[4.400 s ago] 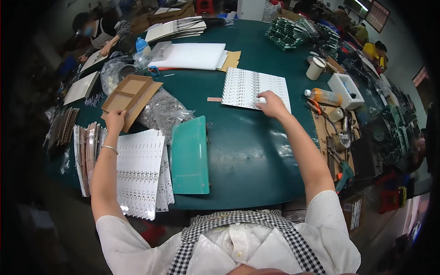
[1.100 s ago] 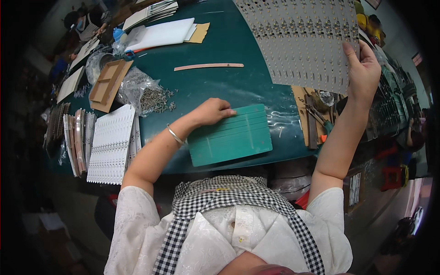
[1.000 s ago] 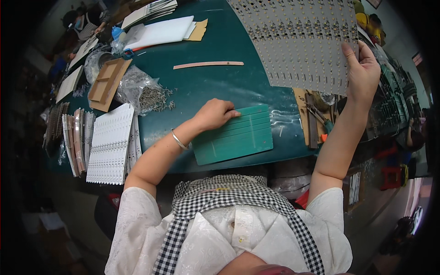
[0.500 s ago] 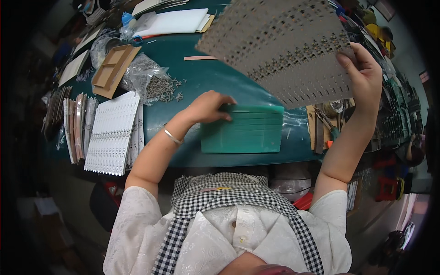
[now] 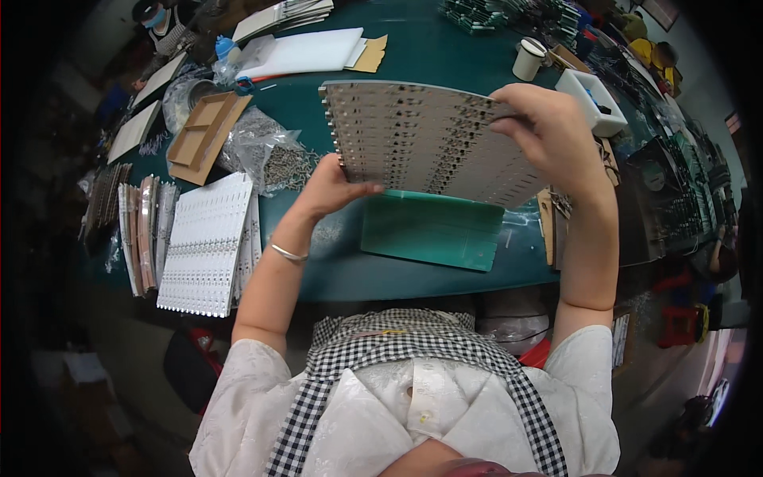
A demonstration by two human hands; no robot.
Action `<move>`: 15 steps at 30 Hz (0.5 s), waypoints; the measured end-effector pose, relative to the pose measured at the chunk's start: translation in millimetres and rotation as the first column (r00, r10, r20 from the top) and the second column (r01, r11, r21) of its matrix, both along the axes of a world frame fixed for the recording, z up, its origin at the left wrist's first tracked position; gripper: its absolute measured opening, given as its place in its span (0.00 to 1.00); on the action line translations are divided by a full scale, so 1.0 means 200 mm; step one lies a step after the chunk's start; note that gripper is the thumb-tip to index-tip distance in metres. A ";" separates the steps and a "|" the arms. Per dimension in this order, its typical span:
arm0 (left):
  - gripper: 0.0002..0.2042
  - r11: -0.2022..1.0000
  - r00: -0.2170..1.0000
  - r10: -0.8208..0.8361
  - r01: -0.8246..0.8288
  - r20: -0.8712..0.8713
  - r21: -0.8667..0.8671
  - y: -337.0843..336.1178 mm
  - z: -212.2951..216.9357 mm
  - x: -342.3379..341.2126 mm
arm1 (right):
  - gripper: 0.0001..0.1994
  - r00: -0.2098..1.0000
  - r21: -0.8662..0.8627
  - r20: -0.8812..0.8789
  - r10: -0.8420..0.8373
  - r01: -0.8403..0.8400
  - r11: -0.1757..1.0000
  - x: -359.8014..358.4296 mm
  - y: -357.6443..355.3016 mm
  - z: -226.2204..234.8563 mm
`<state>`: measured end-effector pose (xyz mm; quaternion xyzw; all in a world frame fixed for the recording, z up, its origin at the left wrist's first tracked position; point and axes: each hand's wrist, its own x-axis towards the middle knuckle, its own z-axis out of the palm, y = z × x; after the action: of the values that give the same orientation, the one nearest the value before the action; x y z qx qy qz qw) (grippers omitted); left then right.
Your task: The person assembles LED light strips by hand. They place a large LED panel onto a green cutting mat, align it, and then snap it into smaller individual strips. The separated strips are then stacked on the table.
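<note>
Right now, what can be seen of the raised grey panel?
The grey panel is a thin, stiff-looking sheet with rows of small dark and pale components and a toothed left edge. It is tilted above the table. The right hand grips its upper right part; the left hand is at its lower left corner, hold unclear. It partly hides the green board; any contact is unclear.

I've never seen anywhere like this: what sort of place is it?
Probably an electronics assembly workshop: the right hand holds a panel with rows of small components, similar white panels are at the left, and small grey parts lie by a plastic bag.
</note>
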<state>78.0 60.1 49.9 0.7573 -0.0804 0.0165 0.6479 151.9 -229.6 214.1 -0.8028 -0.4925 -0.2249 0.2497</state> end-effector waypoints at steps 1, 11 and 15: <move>0.17 0.998 0.999 0.009 -0.012 -0.049 -0.067 -0.01 -0.02 0.02 | 0.09 1.000 -0.008 0.023 -0.009 0.009 1.000 -0.01 0.03 -0.01; 0.11 0.985 0.995 0.100 -0.102 -0.020 -0.139 0.00 -0.10 0.06 | 0.44 0.969 0.371 -0.071 -0.235 0.245 0.896 -0.10 -0.24 -0.12; 0.11 0.984 0.997 0.079 -0.078 0.001 -0.157 -0.01 -0.12 0.08 | 0.39 0.683 0.357 -0.729 -0.051 0.443 0.822 -0.15 -0.43 -0.50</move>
<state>94.6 58.4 25.3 0.7063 -0.0511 0.0510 0.7042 122.6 -316.1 114.5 -0.7930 -0.1678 -0.0629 0.5823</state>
